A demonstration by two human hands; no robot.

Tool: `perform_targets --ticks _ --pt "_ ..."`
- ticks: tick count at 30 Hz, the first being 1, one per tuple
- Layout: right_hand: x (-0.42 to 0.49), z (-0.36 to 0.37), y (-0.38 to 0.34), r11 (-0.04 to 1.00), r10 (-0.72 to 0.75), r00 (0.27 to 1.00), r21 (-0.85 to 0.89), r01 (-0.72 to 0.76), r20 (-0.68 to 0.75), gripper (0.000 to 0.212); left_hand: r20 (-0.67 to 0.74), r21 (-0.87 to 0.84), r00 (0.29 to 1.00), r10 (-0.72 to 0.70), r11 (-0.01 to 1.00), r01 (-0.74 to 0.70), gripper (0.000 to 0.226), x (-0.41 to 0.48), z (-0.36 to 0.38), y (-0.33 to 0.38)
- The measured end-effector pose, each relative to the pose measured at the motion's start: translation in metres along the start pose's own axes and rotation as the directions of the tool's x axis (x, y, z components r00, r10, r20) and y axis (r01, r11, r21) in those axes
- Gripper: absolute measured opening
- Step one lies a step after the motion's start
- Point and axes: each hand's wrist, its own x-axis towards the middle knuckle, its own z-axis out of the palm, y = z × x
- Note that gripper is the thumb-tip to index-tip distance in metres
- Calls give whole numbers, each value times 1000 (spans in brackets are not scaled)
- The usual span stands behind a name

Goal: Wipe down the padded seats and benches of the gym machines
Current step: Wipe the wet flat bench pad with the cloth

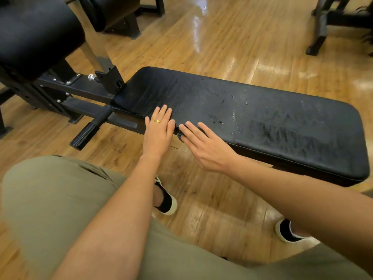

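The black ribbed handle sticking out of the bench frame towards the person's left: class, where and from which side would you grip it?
Grip the ribbed sleeve of the handle around its middle, coming from above with the left hand. It juts out bare over the wooden floor, free of the bench pad, so fingers can likely wrap fully around it.

Your left hand (158, 131) lies flat, fingers straight and together, a ring on one finger. Your right hand (203, 147) is spread open just beside it, both forearms extended.
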Motion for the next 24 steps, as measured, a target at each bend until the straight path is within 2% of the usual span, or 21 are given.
perform_targets --ticks 4,9,14,18,21,24 --pt "-1 6 2 994 -40 999 -100 39 -12 57 -4 -17 1000 -3 1000 3 48 0 -2 2" --pt "-3 2 3 993 -50 997 -112 44 -59 58 36 -30 999 16 999 -15 49 0 -5 -1" --pt "-46 4 20 988 -91 995 -131 86 -29 56 15 -46 1000 8 999 -7 49 0 -4 0" --pt "-67 -4 27 989 -82 996 -122 85 35 56 15 -30 1000 -13 999 13 50 -2 -3 4" --pt "-46 2 14 988 -50 999 -144 48 -10 57 49 9 999 -3 1000 2 51 -2 -7 6" --pt "-35 -1 7 990 -13 1000 -142 14 5 67 56 55 998 -25 998 22 51 1 -12 15"
